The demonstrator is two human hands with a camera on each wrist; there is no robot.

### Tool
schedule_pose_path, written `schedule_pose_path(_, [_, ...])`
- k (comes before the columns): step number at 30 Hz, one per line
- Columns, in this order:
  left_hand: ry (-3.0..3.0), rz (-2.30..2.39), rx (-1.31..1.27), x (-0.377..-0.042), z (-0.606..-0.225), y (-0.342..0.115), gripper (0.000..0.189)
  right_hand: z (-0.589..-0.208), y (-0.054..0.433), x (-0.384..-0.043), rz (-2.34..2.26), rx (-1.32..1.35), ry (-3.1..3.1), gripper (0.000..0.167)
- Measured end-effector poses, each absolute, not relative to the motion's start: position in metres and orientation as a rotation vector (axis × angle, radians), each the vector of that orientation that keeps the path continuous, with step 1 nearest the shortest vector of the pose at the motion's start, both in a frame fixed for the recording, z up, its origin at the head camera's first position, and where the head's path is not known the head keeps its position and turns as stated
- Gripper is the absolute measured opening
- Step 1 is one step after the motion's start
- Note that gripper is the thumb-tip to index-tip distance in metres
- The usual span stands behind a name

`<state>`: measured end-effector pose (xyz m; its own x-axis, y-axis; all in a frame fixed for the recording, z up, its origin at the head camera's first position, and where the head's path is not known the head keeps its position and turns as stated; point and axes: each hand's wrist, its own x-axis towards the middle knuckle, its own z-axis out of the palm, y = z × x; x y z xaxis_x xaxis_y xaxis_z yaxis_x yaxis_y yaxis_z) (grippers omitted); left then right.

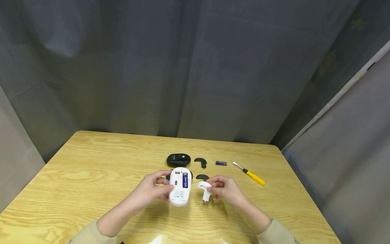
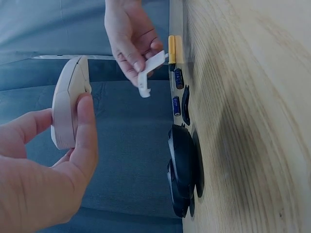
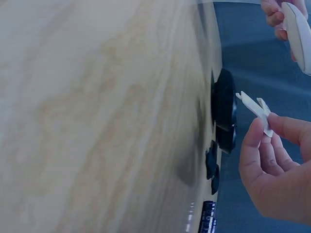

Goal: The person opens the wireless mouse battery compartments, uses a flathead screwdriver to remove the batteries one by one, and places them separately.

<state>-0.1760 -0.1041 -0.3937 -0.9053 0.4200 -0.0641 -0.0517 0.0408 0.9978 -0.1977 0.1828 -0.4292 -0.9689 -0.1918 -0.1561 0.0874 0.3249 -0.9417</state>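
My left hand [image 1: 156,187] grips a white computer mouse [image 1: 179,196] above the table, thumb on one edge and fingers on the other. The mouse's underside faces up toward the head camera, and a dark blue battery [image 1: 185,180] lies in its uncovered slot. To the right, my right hand [image 1: 224,189] pinches a white battery cover [image 1: 207,194], a curved piece with a narrow tongue. Cover and mouse are apart. In the right wrist view the cover [image 3: 256,109] sits between thumb and fingertips.
Behind the hands lies a black mouse [image 1: 178,160], with a second one mostly hidden by the white mouse. Black covers [image 1: 201,162] lie beside them. Farther right are a battery [image 1: 221,163] and a yellow-handled screwdriver [image 1: 254,177]. The left wrist view shows another battery [image 2: 176,106].
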Motion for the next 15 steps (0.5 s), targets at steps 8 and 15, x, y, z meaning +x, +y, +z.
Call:
schedule_pose_path(8, [1.986, 1.926, 0.368, -0.176, -0.393, -0.104, 0.061, -0.440, 0.185, -0.197, -1.605, -0.117, 2.340, 0.031])
schedule_pose_path(15, [1.985, 1.920, 0.369, -0.176, -0.392, -0.104, 0.061, -0.445, 0.185, -0.196, -1.595, -0.156, 2.325, 0.031])
